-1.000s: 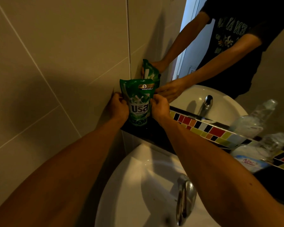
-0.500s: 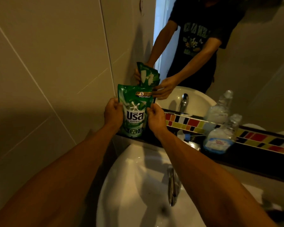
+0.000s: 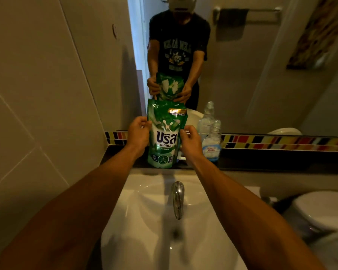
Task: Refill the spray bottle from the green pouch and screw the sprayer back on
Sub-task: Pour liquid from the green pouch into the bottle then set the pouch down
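The green pouch [image 3: 165, 133] stands upright on the dark ledge [image 3: 261, 158] behind the sink, in front of the mirror. My left hand [image 3: 138, 133] grips its left edge and my right hand [image 3: 190, 140] grips its right edge, fingers curled round the sides. A clear spray bottle [image 3: 212, 143] with a pale label stands on the ledge just right of the pouch, its neck open and no sprayer on it. The sprayer itself is not in sight.
A white sink [image 3: 144, 221] with a chrome tap [image 3: 177, 197] lies below my arms. A toilet lid [image 3: 324, 209] sits at the lower right. A tiled wall [image 3: 37, 94] closes the left side. The mirror [image 3: 242, 65] repeats the pouch, bottle and person.
The pouch has come from the corner by the left wall rightward along the ledge to stand behind the tap, beside the bottle. Both hands kept hold of it.
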The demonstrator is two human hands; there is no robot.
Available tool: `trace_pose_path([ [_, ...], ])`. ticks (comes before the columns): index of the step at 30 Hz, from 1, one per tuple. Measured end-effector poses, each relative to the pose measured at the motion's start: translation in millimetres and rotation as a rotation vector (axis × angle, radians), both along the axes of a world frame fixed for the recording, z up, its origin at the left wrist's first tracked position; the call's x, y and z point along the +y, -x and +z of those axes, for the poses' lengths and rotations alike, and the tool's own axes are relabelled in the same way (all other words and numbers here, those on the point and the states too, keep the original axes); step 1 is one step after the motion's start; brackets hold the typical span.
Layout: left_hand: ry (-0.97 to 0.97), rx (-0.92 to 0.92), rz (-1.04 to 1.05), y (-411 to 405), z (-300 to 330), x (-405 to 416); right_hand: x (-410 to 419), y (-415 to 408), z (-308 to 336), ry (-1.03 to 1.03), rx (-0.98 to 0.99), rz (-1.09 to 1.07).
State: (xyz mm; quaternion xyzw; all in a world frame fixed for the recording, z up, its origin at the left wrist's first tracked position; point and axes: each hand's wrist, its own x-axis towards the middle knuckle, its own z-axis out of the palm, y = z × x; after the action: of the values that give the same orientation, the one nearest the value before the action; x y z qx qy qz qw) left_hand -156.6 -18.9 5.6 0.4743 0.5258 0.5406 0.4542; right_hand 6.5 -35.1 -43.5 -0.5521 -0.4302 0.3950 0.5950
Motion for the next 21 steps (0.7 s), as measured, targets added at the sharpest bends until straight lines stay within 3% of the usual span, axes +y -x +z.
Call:
trace_pose_path([
  [8,0.005,-0.02,-0.103,-62,12,0,-23,-56,9,0.009,0.105,-0.078],
  [15,0.009,-0.066,-0.152,-99,25,7,-21,-74,10,0.052,0.423,-0.004],
  [21,0.044,-0.066,-0.11,-105,26,16,-30,-78,-3,0.033,0.355,0.122],
])
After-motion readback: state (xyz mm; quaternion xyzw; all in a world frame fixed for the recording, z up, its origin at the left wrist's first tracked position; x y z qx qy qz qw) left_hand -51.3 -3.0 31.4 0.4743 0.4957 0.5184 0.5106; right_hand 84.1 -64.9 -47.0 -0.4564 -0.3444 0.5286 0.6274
